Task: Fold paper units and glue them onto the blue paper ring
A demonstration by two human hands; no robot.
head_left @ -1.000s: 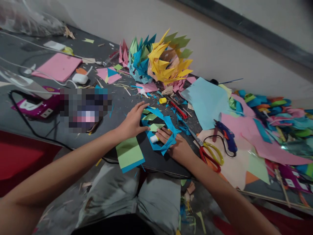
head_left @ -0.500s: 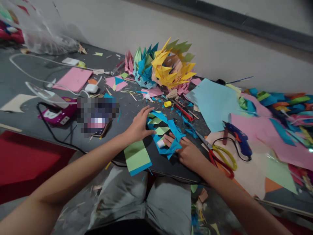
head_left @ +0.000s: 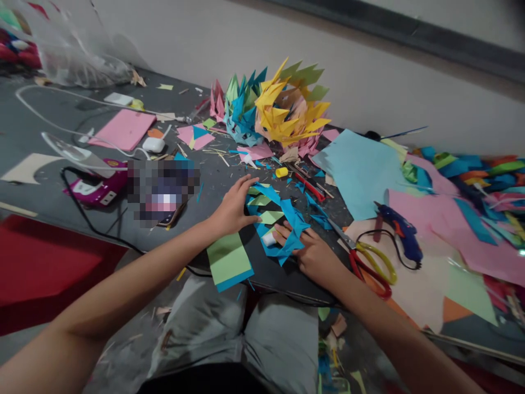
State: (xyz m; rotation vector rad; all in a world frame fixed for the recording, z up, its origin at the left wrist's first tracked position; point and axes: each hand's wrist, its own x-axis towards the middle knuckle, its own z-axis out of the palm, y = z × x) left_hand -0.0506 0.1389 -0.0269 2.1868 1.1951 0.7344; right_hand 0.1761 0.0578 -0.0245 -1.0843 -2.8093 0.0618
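A ring of folded blue and light-green paper (head_left: 294, 241) lies low over the front of the table, its pointed tips standing outward. My left hand (head_left: 235, 209) grips its left side, thumb toward me and fingers along the far edge. On the right, my right hand (head_left: 315, 254) has its fingers reaching inside the ring, with the blue band between them and the palm. Beside those fingertips, inside the ring, is a small white cylinder (head_left: 269, 239). Light-green paper squares (head_left: 228, 258) over blue ones lie below my left hand.
Scissors (head_left: 371, 262) and a blue glue gun (head_left: 400, 232) lie to the right on coloured sheets. Behind stand finished spiky paper pieces (head_left: 283, 112). A phone (head_left: 166, 205), a purple power strip (head_left: 98, 186) and cables occupy the left. Paper scraps and a red-handled cutter (head_left: 309, 187) lie beyond the ring.
The view has shifted very slightly. Both hands keep the same hold on the paper ring; my right fingers have moved only a little inside it.
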